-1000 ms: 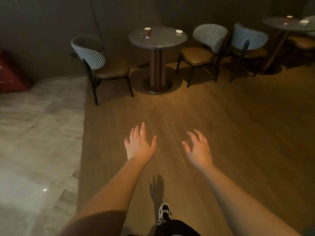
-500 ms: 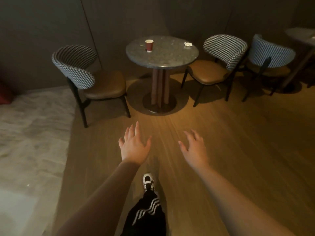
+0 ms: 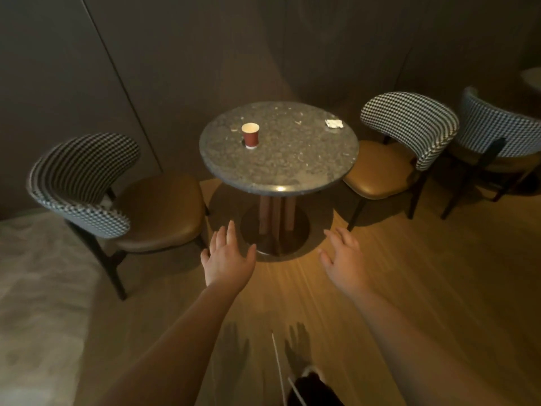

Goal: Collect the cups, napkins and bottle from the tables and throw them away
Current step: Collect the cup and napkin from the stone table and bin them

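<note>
Round stone worktop (image 3: 292, 171), red paper cup (image 3: 250, 136) upright, contents unseen, crumpled napkin (image 3: 333, 123) apart; left hand (image 3: 227, 263), right hand (image 3: 344, 263), fingers spread, empty

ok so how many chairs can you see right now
3: one chair left of the round table, one on its right, and a third at the far right edge, partly cut off.

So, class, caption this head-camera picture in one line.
Two empty bare hands, left hand and right hand, approach a red paper cup on a round speckled stone table.
</note>
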